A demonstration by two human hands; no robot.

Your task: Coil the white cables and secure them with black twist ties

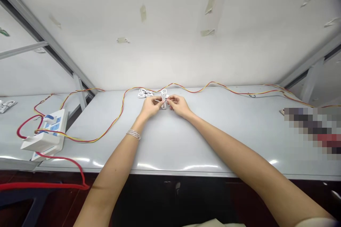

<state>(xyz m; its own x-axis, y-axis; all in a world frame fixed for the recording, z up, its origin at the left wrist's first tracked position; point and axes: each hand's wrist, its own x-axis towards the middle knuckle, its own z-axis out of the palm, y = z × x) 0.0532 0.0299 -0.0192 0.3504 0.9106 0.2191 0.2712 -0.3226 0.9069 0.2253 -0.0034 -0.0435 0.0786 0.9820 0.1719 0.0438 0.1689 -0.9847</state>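
Left hand (151,107) and right hand (179,106) pinch a small bundle of coiled white cable (164,99)

Both hands are nearly closed, their fingertips meeting on the upright bundle above the pale grey laminate table (170,138). A second coil of white cable (145,93) lies just beyond the left hand, close to a twisted red-and-yellow wire (186,88) along the table's far edge.

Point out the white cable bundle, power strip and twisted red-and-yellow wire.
White cable bundle (163,101): head view, on its looped middle.
Power strip (54,127): head view, on its top face.
Twisted red-and-yellow wire (112,126): head view, on a diagonal stretch.
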